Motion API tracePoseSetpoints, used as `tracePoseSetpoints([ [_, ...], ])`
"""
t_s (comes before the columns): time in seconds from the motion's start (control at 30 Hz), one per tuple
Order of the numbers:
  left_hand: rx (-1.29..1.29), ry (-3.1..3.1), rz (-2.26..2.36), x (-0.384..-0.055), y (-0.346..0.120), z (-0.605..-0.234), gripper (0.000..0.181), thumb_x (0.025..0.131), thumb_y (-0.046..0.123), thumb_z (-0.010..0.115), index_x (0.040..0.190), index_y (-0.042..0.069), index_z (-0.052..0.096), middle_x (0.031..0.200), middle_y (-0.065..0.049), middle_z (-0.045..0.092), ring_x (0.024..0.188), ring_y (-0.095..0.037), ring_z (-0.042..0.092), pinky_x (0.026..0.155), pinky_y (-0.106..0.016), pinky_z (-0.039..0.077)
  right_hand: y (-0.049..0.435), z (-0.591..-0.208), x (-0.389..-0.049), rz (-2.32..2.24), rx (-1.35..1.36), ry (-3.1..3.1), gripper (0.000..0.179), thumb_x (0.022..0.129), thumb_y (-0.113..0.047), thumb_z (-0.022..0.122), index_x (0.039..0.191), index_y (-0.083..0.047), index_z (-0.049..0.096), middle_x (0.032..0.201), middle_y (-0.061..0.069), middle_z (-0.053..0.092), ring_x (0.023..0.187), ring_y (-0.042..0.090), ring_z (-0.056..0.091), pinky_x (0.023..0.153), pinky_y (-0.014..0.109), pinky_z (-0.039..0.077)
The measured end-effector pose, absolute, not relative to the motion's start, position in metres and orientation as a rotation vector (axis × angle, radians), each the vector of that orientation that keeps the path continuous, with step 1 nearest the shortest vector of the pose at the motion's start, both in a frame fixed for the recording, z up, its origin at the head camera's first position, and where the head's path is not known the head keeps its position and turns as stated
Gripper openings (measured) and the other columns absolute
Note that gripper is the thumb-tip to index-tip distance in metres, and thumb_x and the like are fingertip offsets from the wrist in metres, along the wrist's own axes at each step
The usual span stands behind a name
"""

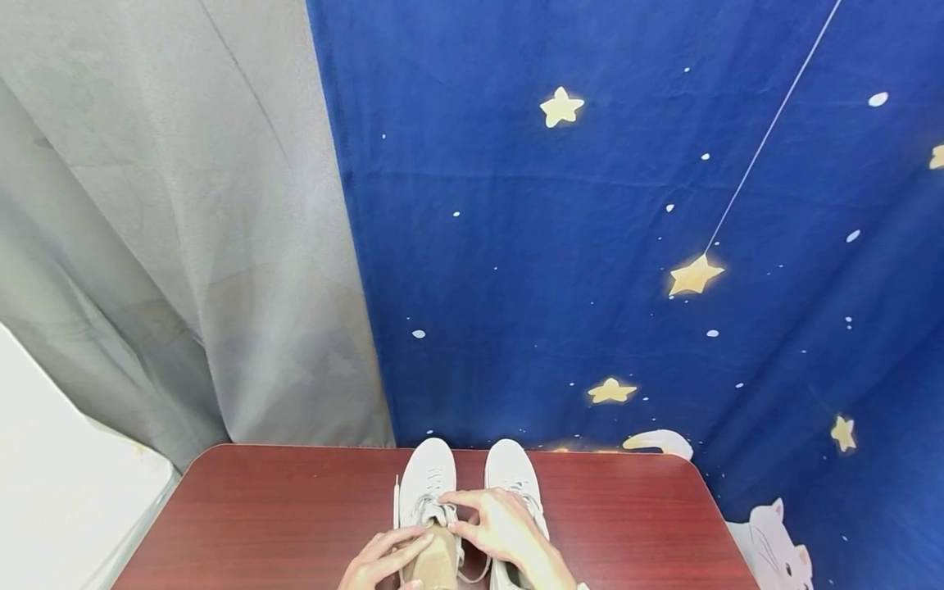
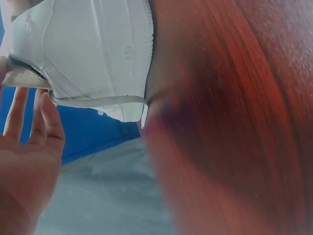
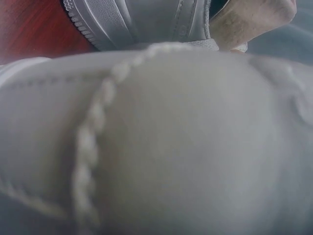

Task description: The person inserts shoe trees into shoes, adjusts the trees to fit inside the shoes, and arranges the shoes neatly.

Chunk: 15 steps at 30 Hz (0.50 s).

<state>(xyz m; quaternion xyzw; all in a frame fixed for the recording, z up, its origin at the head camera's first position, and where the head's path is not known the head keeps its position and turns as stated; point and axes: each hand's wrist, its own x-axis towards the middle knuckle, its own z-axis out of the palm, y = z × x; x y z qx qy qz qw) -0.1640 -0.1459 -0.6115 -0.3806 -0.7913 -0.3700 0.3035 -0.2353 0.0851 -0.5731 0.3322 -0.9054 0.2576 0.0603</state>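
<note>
A white lace-up sneaker lies toe-away on the table, its tongue raised behind the laces. From its opening sticks a flat beige insole-like piece with a suede-like surface. My left hand holds this piece, fingers over its left side and thumb at its near end. In the left wrist view, the left fingers meet its edge just outside the shoe's collar. My right hand grips the same sneaker at the tongue, index finger by the laces and thumb by the beige piece. Its fingers are hidden in the right wrist view.
The matching white sneaker stands to the right, partly under my right hand; its pale side fills the right wrist view. Loose laces hang between the shoes. Behind the reddish-brown table hang a grey curtain and a blue starry curtain.
</note>
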Motion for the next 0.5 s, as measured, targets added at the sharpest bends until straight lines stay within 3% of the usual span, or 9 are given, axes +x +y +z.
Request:
tracePoseSetpoints([
  [0.23, -0.973, -2.098, -0.987, -0.1651, -0.1461, -0.6147, 0.053, 0.070, 0.021, 0.077, 0.119, 0.011, 0.061, 0.117, -0.003, 0.059, 0.096, -0.008, 0.054, 0.078, -0.015, 0.039, 0.0849, -0.5728, -0.2348, 0.777, 1.024, -2.745, 0.039, 0.078, -0.038, 0.067, 0.115, -0.046, 0.058, 0.062, -0.029, 0.056, 0.055, -0.019, 0.044, 0.049, 0.015, 0.037],
  [0.5, -0.928, -2.122, -0.924, -0.1649, -0.1445, -0.6166, 0.051, 0.071, 0.021, 0.076, 0.119, 0.014, 0.062, 0.116, 0.000, 0.060, 0.098, -0.008, 0.055, 0.082, -0.014, 0.039, 0.0857, -0.5734, -0.2357, 0.786, 1.013, -2.754, 0.037, 0.079, -0.040, 0.066, 0.114, -0.046, 0.058, 0.062, -0.030, 0.056, 0.055, -0.019, 0.044, 0.049, 0.015, 0.037],
])
